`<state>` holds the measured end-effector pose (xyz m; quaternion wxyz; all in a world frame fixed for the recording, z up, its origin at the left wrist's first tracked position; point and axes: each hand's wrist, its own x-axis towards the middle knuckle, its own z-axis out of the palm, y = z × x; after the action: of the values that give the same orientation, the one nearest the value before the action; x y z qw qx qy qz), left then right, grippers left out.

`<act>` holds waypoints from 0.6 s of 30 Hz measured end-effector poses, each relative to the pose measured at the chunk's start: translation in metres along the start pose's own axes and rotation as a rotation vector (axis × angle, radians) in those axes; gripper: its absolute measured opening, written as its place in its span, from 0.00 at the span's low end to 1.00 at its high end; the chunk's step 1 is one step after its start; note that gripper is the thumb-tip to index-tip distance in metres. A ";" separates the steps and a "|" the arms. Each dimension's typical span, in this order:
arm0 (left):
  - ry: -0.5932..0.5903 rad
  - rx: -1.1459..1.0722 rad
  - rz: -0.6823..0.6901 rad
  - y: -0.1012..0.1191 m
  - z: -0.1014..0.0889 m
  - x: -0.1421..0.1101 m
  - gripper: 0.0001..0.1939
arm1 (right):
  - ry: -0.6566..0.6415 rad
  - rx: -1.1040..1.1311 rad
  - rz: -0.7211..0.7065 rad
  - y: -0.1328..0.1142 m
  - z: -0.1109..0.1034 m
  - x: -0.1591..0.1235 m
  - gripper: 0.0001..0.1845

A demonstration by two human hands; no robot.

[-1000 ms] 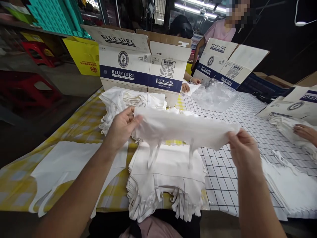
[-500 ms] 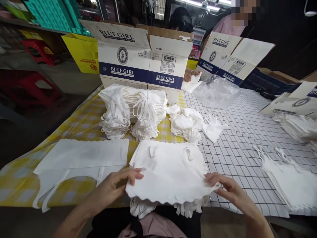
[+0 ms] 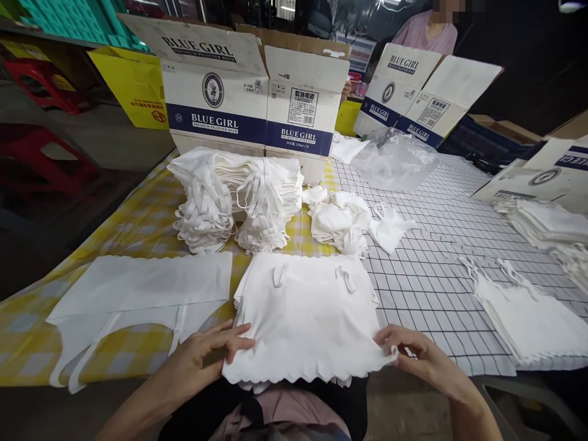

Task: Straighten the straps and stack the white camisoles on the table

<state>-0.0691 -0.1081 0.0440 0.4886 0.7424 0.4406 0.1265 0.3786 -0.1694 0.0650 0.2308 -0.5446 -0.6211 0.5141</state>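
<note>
A white camisole (image 3: 303,324) with a scalloped hem lies spread on a stack of similar garments at the table's front edge, its hem toward me. Two thin strap loops show near its far edge. My left hand (image 3: 215,352) pinches its near left corner, fingers on top and thumb below. At the near right corner, my right hand (image 3: 411,352) grips the edge, and a bit of curled fabric sticks out between thumb and fingers. Left of the stack lies another white camisole (image 3: 151,282), its straps toward me.
Behind the stack stand a tall folded pile of white camisoles (image 3: 202,190) and a crumpled white heap (image 3: 340,220). Open beer cartons (image 3: 248,92) line the back. More camisoles (image 3: 528,312) lie at right, beyond clear plastic (image 3: 397,159). A person (image 3: 427,33) is at the far side.
Both hands have drawn the camisole's hem toward me, and it lies flatter. It now covers most of the straps that hung below. The view has shifted slightly.
</note>
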 end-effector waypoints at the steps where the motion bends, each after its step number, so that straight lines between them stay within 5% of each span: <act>1: -0.003 -0.001 -0.018 0.000 0.000 -0.001 0.13 | -0.010 0.005 0.010 -0.001 0.001 0.000 0.11; 10: -0.002 -0.180 -0.106 0.017 -0.004 0.003 0.06 | 0.011 0.002 0.010 -0.008 0.001 0.002 0.12; 18: 0.058 -0.060 -0.030 0.012 -0.004 0.001 0.14 | 0.003 -0.042 -0.002 -0.030 -0.003 0.006 0.12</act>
<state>-0.0647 -0.1070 0.0558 0.4994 0.7167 0.4617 0.1540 0.3661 -0.1593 0.0909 0.2209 -0.5493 -0.6319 0.5001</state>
